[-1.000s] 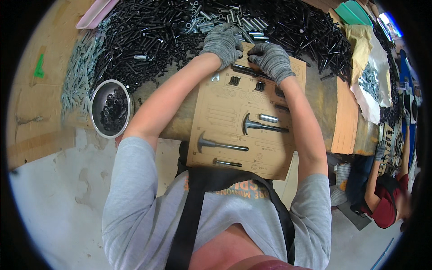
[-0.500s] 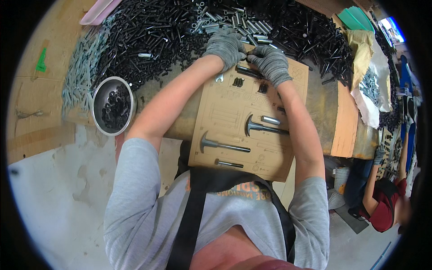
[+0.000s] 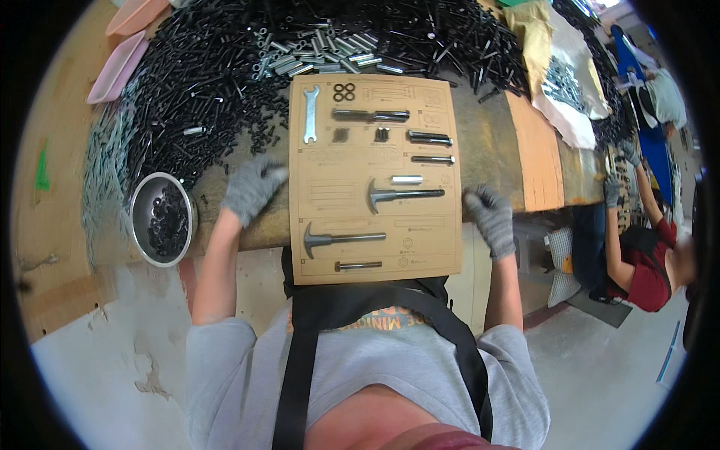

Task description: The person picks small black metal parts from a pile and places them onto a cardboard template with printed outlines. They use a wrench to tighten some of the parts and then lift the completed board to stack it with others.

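Board: brown printed cardboard sheet [image 3: 345, 169], overhanging the worn brown bench [image 3: 484, 154]; probably light, stiffish.
Side edges: best hold, kept level; silver steel wrench [image 3: 310, 116] could slide.
Left grey-gloved hand [image 3: 253, 189]: beside board, grip unclear.
Right grey-gloved hand [image 3: 490, 217]: fingers curled, contents hidden.

A board [image 3: 345, 169] is in the middle of the frame, with a wrench [image 3: 310, 116] on its upper left and a tube [image 3: 406, 180] lower on its right. The left hand [image 3: 253, 186] is just left of the board, the right hand [image 3: 491, 219] just right. Farther left, small parts [image 3: 166, 223] sit in a bowl [image 3: 133, 221].
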`<state>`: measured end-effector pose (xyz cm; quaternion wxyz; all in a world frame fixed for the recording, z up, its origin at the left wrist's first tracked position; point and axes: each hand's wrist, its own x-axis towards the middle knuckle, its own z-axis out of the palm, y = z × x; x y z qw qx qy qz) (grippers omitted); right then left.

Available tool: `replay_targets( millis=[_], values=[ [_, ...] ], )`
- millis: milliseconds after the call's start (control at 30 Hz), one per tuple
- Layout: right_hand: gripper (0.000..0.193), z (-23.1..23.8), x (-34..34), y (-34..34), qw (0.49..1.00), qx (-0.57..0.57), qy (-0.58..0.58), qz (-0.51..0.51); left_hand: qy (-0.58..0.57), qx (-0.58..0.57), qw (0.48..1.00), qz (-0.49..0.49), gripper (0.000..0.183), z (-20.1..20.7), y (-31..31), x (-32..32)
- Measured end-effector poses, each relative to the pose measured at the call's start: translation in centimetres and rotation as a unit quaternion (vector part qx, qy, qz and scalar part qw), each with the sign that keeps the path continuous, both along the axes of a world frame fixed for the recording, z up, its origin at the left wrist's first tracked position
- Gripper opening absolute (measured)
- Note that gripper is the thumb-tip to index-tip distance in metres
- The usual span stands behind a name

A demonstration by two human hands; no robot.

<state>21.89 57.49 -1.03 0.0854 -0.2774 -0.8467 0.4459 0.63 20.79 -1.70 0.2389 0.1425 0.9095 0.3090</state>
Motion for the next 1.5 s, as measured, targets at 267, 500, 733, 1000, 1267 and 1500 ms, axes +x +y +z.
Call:
replay_targets(
  millis=[267,500,733,1000,1267,1500],
  values=[
    [0.018,-0.4,4.2,-2.5,0.998,-0.032,-0.043,-0.044,-0.155,0.181,0.964,0.119,0.021,-0.6,-0.4,4.5],
    [0.017,-0.1,4.1,-3.3,0.997,0.047,-0.033,-0.052,-0.170,0.165,0.962,0.134,0.018,0.0,-0.3,4.7],
    [0.017,1.0,3.9,-3.8,0.984,0.165,-0.067,0.022,-0.101,0.122,0.982,0.106,0.018,0.2,-0.2,4.9],
    [0.018,-1.3,4.5,-3.3,0.996,0.074,-0.049,-0.030,-0.184,0.188,0.961,0.092,0.025,1.3,-0.8,3.7],
    [0.025,-3.3,4.3,-2.5,0.995,0.018,0.067,-0.069,-0.191,0.173,0.966,0.016,0.024,1.5,0.9,4.6],
    [0.027,-3.7,7.6,1.2,0.980,0.090,0.066,-0.166,-0.172,0.155,0.973,0.003,0.016,3.1,7.8,6.3]
  ],
)
